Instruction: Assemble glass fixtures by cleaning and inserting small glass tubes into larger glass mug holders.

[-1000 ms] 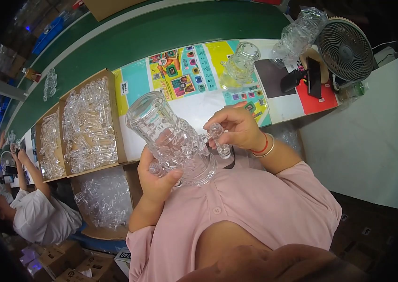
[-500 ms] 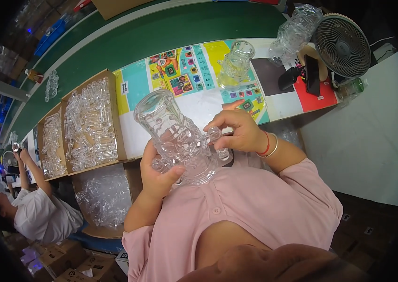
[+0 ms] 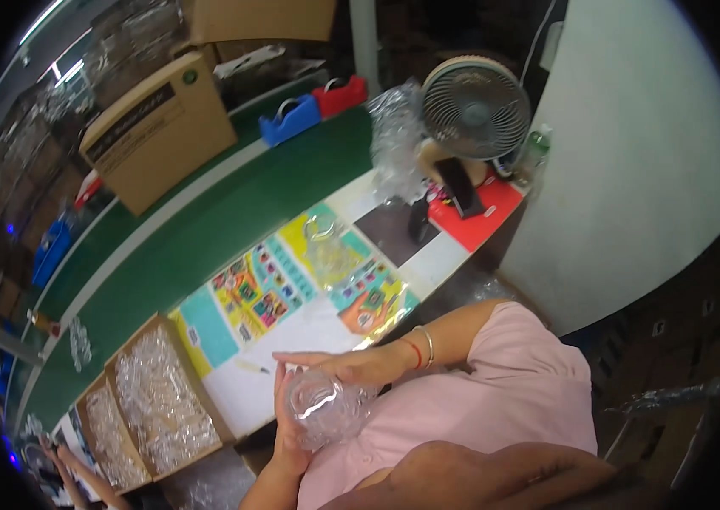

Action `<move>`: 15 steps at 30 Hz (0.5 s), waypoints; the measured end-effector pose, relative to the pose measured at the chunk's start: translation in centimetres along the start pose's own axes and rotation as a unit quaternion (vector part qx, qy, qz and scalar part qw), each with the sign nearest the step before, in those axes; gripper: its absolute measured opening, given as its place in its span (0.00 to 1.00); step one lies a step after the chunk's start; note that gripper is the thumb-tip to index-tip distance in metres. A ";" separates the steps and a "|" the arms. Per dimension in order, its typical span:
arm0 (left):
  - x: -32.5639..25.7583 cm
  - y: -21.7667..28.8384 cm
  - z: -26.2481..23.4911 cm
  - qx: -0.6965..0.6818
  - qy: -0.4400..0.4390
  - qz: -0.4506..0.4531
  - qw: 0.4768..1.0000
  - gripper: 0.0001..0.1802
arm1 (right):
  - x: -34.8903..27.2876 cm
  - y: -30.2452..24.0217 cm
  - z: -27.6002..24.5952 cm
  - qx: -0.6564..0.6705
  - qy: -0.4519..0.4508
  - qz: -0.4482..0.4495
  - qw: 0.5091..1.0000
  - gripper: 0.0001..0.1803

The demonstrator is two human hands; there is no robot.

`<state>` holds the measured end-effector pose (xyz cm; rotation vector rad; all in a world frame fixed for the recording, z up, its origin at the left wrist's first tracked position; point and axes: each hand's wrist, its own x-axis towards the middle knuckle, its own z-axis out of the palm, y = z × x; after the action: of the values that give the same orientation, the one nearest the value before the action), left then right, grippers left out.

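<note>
I hold a clear, bulging glass-like vessel (image 3: 326, 410) close to my chest, its round end facing up toward me. My left hand (image 3: 289, 429) is wrapped along its left side with the fingers pointing up. Stretched across its far side is my right hand (image 3: 356, 365), the palm against the vessel and the fingers reaching left. The vessel's lower part is hidden. A similar clear vessel (image 3: 326, 246) stands farther off on the colourful printed sheet (image 3: 245, 285). Beyond my hands, a small pale slim object (image 3: 251, 367) lies on the white part of the table.
A divided cardboard box (image 3: 169, 336) of clear tube-like pieces sits at left. A green conveyor belt (image 3: 198, 221) runs behind. A fan (image 3: 475, 106), phone (image 3: 459, 187) and bubble-wrapped bundle (image 3: 396, 140) are at far right; tape dispensers (image 3: 290, 119) stand beyond the belt. Another person's hands (image 3: 62, 459) show lower left.
My view has swung toward the back and right. The vessel has tipped so its round end faces me. My right hand has moved from its side knobs to lie across its far side.
</note>
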<state>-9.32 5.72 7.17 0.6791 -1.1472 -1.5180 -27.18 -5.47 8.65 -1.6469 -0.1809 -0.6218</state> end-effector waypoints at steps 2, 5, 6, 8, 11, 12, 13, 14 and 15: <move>2.4 -0.1 -1.0 -0.101 0.061 -0.130 0.984 0.43 | 0.3 -1.0 0.5 -0.006 -0.016 -0.007 1.000 0.33; 5.1 -0.1 -1.4 -0.182 0.125 -0.255 0.941 0.34 | 0.5 -2.3 1.1 0.030 -0.077 -0.027 0.996 0.37; 5.8 -0.1 -1.5 -0.172 0.124 -0.248 0.945 0.34 | -0.2 -2.7 1.4 0.006 -0.085 -0.030 0.996 0.36; 6.6 -0.3 -1.5 -0.156 0.126 -0.233 0.952 0.32 | -0.7 -3.1 1.7 -0.019 -0.095 -0.031 0.995 0.35; 7.4 -0.8 -1.1 -0.134 0.126 -0.218 0.958 0.31 | -1.3 -3.2 1.9 -0.034 -0.095 -0.053 0.994 0.33; 7.6 -1.0 -1.0 -0.127 0.126 -0.214 0.960 0.30 | -1.6 -3.0 2.0 -0.025 -0.082 -0.044 0.995 0.31; 7.0 -1.1 -0.8 -0.120 0.136 -0.211 0.961 0.30 | -1.6 -2.9 2.4 -0.005 -0.072 -0.037 0.997 0.30; 6.4 -1.0 -0.6 -0.112 0.147 -0.207 0.961 0.30 | -1.3 -2.8 2.5 0.003 -0.073 -0.038 0.997 0.30; 5.6 -0.9 -0.4 -0.103 0.161 -0.202 0.961 0.30 | -0.7 -2.7 2.3 0.041 -0.053 -0.016 0.998 0.28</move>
<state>-10.88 0.21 7.05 1.0164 -0.6157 -1.7563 -28.38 -2.61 10.52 -1.6004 -0.3065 -0.5445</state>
